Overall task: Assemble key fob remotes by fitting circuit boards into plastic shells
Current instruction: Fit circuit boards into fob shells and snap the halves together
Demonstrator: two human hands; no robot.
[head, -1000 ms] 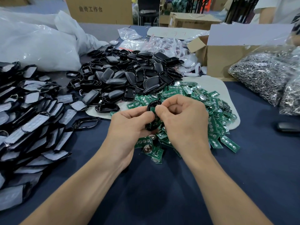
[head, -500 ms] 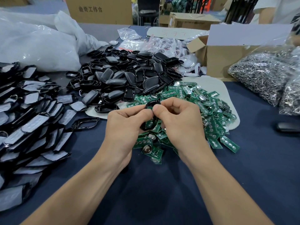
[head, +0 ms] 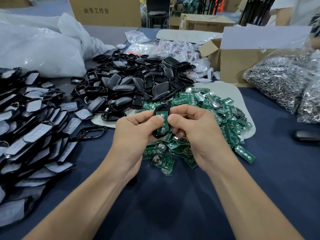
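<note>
A black plastic shell (head: 161,135) with a green circuit board (head: 161,116) lying inside it is held up between both hands, above the table. My left hand (head: 133,134) grips its left side, thumb on the board. My right hand (head: 194,129) pinches its right edge, thumb pressing the board. Under and behind the hands spreads a heap of loose green circuit boards (head: 216,118) on a pale mat (head: 230,91). A pile of empty black shells (head: 135,84) lies further back.
Rows of finished fobs with grey film (head: 29,135) cover the left of the blue table. One loose black frame (head: 91,132) lies beside them. Bags of metal rings (head: 280,80) sit at right, a cardboard box (head: 242,61) and white plastic bags (head: 39,49) behind.
Both hands have lifted a little with the shell. The thumbs have parted, so the green board inside the shell now shows more plainly.
</note>
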